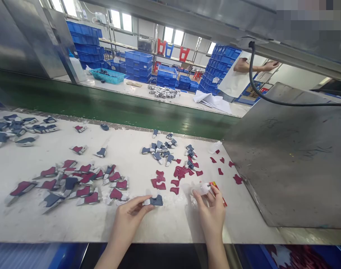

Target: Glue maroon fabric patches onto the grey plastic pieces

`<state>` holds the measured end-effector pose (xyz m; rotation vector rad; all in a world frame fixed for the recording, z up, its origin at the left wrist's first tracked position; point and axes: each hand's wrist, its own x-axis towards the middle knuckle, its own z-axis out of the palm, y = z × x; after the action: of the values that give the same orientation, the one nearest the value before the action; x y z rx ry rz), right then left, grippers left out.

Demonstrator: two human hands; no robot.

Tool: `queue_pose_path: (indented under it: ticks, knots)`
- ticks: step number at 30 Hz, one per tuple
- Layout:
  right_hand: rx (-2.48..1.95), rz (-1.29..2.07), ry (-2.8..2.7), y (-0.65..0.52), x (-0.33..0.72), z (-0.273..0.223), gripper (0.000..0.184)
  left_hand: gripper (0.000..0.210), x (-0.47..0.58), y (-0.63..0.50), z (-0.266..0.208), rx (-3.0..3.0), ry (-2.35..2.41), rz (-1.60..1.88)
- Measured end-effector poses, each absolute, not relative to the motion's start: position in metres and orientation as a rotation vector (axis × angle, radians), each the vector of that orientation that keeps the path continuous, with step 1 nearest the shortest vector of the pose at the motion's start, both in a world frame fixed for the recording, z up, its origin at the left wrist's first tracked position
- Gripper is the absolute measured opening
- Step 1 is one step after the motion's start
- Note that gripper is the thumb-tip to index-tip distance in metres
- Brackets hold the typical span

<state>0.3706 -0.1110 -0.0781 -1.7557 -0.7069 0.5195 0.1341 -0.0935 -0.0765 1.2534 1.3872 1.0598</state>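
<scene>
My left hand (pixel 132 213) pinches the pale end of a small dark blue-grey plastic part (pixel 156 200), held just above the white tabletop. In my right hand (pixel 211 209) is a small translucent white squeeze bottle (pixel 202 188), lying sideways between thumb and fingers, its dark tip pointing right. A red and yellow card (pixel 224 201) is partly hidden behind that hand. Flat maroon pieces (pixel 180 172) lie scattered ahead of both hands. Beyond them is a loose group of blue-grey parts (pixel 160 149). To the left, many similar parts with maroon pieces on them (pixel 88 177) are heaped.
More blue-grey parts (pixel 0 136) lie at far left. A metal panel (pixel 296 160) bounds the right side. Behind the table runs a green belt (pixel 117 108), with a turquoise basket (pixel 107 76) beyond. A cable (pixel 251 74) hangs overhead. Another person's arm (pixel 254 68) shows at back right.
</scene>
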Motion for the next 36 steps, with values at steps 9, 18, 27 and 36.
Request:
queue_pose_path:
  ticks: [9,18,27,36]
  knots:
    - [-1.551,-0.236,-1.361,-0.114,0.305,-0.076,0.019,0.038,0.124,-0.104,-0.068,0.905,1.528,1.291]
    - [-1.803,0.075,-1.494,-0.073,0.283,-0.097,0.017,0.050,0.121,-0.108,-0.062,0.831,1.526,1.381]
    - [-1.637,0.694,-1.226,-0.088,0.278,-0.063,0.017,0.048,0.121,-0.099,-0.062,0.878,1.455,1.327]
    - [-1.392,0.971,-0.804,-0.117,0.279,-0.033,0.030,0.043,0.146,-0.099,-0.055,0.979,1.350,1.349]
